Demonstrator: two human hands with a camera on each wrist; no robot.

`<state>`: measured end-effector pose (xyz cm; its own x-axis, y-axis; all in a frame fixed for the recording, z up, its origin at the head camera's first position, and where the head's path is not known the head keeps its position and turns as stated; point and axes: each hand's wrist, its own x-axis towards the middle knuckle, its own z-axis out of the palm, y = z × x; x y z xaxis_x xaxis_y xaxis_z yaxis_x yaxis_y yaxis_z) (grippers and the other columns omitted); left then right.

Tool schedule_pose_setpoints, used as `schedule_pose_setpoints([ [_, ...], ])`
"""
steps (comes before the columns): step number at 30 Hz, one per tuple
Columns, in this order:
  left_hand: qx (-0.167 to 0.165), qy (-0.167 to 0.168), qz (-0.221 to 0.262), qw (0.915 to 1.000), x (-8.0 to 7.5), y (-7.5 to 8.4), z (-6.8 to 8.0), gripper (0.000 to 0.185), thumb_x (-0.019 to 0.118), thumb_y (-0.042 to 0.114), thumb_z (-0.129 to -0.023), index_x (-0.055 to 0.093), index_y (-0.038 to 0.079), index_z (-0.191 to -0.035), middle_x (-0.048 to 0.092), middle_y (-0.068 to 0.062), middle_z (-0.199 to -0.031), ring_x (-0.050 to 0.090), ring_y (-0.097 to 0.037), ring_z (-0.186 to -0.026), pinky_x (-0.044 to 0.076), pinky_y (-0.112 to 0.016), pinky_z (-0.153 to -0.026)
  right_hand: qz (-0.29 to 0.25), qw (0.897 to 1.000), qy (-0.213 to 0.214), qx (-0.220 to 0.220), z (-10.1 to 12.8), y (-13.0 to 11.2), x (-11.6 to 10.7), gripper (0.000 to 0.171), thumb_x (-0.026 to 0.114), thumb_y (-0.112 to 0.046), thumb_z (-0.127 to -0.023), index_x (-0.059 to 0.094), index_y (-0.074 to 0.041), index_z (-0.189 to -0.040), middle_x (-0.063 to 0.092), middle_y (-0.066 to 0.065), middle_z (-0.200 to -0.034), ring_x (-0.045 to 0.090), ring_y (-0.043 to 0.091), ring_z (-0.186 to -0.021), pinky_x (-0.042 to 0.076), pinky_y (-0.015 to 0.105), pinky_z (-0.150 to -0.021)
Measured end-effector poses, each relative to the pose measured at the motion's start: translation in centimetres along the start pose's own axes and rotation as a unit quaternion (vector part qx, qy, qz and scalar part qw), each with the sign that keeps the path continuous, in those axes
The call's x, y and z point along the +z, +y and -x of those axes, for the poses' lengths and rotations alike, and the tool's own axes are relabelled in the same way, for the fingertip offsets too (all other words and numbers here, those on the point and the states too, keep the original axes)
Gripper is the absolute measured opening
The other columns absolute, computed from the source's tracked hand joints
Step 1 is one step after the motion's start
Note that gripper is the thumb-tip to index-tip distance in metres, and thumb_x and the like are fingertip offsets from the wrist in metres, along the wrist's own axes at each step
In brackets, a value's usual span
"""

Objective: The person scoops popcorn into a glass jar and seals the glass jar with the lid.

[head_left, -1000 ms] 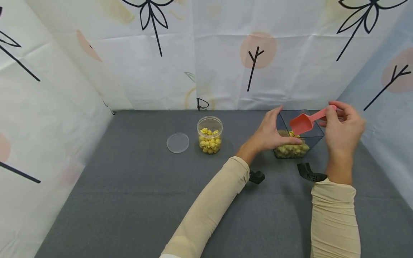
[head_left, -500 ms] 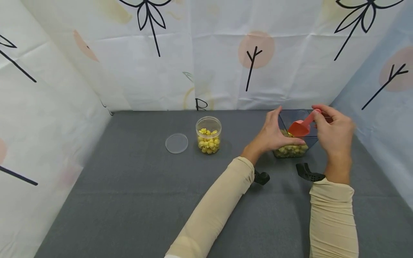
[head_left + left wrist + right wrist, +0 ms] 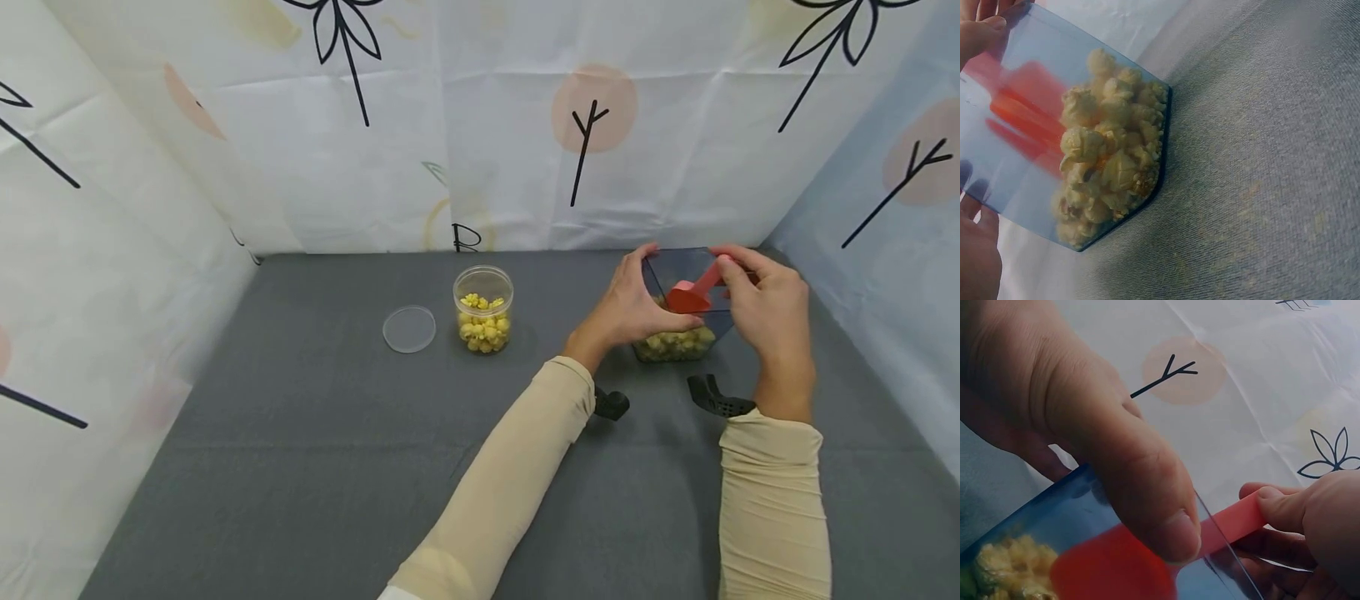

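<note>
My left hand point(image 3: 630, 298) grips the rim of a clear square container point(image 3: 722, 327), thumb along the near side and fingers at the far left. Popcorn point(image 3: 1110, 150) fills its lower part. With my right hand point(image 3: 772, 312) I pinch the handle of a red scoop point(image 3: 690, 298), whose bowl is down inside the container, right at the popcorn. In the left wrist view the scoop point(image 3: 1029, 106) shows through the wall, tilted toward the popcorn. The right wrist view has the scoop's handle point(image 3: 1235, 519) between thumb and fingers, crossing the rim.
A round clear jar point(image 3: 483, 290), partly filled with yellow popcorn, stands open left of the container. Beside it a round clear lid point(image 3: 409, 329) lies flat on the grey tablecloth point(image 3: 337, 433). A patterned white cloth wall point(image 3: 510, 167) rises behind the table.
My right hand has moved left and lowered the scoop from above the rim into the container, tilting its handle more upright. My left hand keeps its grip on the container.
</note>
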<state>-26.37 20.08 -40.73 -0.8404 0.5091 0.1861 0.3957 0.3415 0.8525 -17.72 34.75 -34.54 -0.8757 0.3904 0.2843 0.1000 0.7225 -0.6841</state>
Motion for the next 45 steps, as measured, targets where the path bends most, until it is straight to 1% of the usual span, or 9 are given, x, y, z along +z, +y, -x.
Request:
schedule_pose_setpoints([
  [5,0.012,0.003,0.009,0.9999,0.1,-0.1,0.0,0.111,0.091,0.047,-0.070,0.024,0.031,-0.158,0.041,0.014,-0.149,0.045,-0.003,-0.128,0.049,-0.025,-0.103,0.026,0.999,-0.018,-0.007,-0.2,0.2,0.1,0.049,0.039,-0.045,-0.109,0.062,-0.017,-0.142,0.070,0.023,-0.123,0.041,-0.016,-0.075,0.038,0.018,-0.064],
  [11,0.014,0.005,0.014,0.9998,0.1,-0.1,-0.1,0.113,0.092,0.045,-0.070,0.023,0.030,-0.159,0.040,0.014,-0.150,0.045,-0.004,-0.131,0.047,-0.026,-0.106,0.028,0.999,-0.027,-0.031,-0.2,0.2,0.1,0.048,0.038,-0.044,-0.110,0.063,-0.013,-0.137,0.069,0.023,-0.119,0.040,-0.012,-0.077,0.037,0.023,-0.065],
  [19,0.015,0.003,0.015,0.9998,0.2,0.0,-0.1,0.114,0.092,0.044,-0.071,0.022,0.029,-0.159,0.039,0.012,-0.152,0.043,-0.004,-0.133,0.046,-0.024,-0.107,0.016,1.000,-0.011,-0.014,-0.2,0.0,0.3,0.049,0.036,-0.042,-0.110,0.063,-0.011,-0.137,0.069,0.026,-0.119,0.040,-0.012,-0.076,0.037,0.028,-0.069],
  [25,0.011,-0.002,0.017,0.9998,0.1,0.0,0.0,0.115,0.091,0.045,-0.072,0.019,0.031,-0.160,0.037,0.012,-0.153,0.042,-0.004,-0.134,0.046,-0.024,-0.108,0.021,0.999,0.022,-0.027,-0.2,0.0,0.6,0.046,0.039,-0.039,-0.110,0.066,-0.009,-0.133,0.070,0.024,-0.112,0.039,-0.016,-0.070,0.035,0.022,-0.061],
  [31,0.007,-0.009,0.027,0.9996,0.2,-0.1,0.2,0.115,0.090,0.044,-0.073,0.017,0.033,-0.160,0.036,0.012,-0.155,0.041,-0.005,-0.136,0.046,-0.025,-0.108,0.052,0.997,-0.014,-0.047,-0.1,0.0,0.8,0.046,0.039,-0.037,-0.110,0.066,-0.007,-0.133,0.070,0.024,-0.109,0.039,-0.012,-0.070,0.037,0.025,-0.064],
  [33,0.007,-0.007,0.029,0.9995,0.2,-0.2,0.2,0.114,0.090,0.044,-0.073,0.017,0.033,-0.160,0.036,0.011,-0.155,0.041,-0.005,-0.136,0.046,-0.025,-0.108,0.044,0.998,-0.011,-0.042,-0.1,-0.1,0.9,0.046,0.039,-0.037,-0.110,0.066,-0.007,-0.132,0.071,0.022,-0.108,0.040,-0.013,-0.070,0.037,0.025,-0.065],
  [36,0.007,-0.003,0.032,0.9994,0.2,-0.3,0.2,0.115,0.091,0.044,-0.072,0.018,0.033,-0.160,0.036,0.011,-0.155,0.042,-0.005,-0.135,0.046,-0.024,-0.107,0.014,1.000,0.011,-0.019,-0.1,-0.1,1.0,0.045,0.041,-0.037,-0.109,0.068,-0.008,-0.130,0.072,-0.006,-0.088,0.042,-0.016,-0.069,0.036,0.023,-0.064],
  [40,0.014,-0.003,0.032,0.9994,0.2,-0.4,0.1,0.117,0.092,0.043,-0.071,0.018,0.031,-0.160,0.037,0.009,-0.155,0.042,-0.005,-0.135,0.045,-0.024,-0.108,-0.028,0.998,0.060,0.020,-0.2,-0.1,1.0,0.043,0.044,-0.036,-0.108,0.071,-0.008,-0.126,0.047,-0.041,-0.068,0.044,-0.013,-0.066,0.035,0.019,-0.060],
  [45,0.014,-0.005,0.034,0.9993,0.3,-0.4,0.0,0.117,0.092,0.044,-0.071,0.017,0.032,-0.160,0.036,0.007,-0.156,0.041,-0.005,-0.136,0.045,-0.024,-0.109,-0.039,0.997,0.063,0.031,-0.3,0.0,0.9,0.043,0.045,-0.036,-0.107,0.072,-0.009,-0.126,0.046,-0.043,-0.064,0.047,-0.011,-0.066,0.035,0.019,-0.056],
])
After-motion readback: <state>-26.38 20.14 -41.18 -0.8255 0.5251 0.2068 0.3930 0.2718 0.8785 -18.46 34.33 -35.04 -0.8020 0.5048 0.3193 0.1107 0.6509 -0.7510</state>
